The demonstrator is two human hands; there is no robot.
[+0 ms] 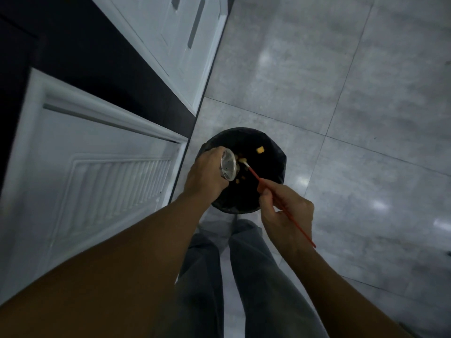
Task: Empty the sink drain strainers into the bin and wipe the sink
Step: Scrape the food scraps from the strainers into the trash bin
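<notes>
Pinching a thin red brush [253, 173] just below frame centre, the right hand [285, 215] aims its white tip up-left, the shaft running from lower right to upper left. The left hand [207, 175] grips the strainer [229, 167], tipped sideways with its mouth facing right, over the bin [278, 154]. Scraps [260, 149] lie inside the bin. Emptying looks underway, and the sink wipe remains.
</notes>
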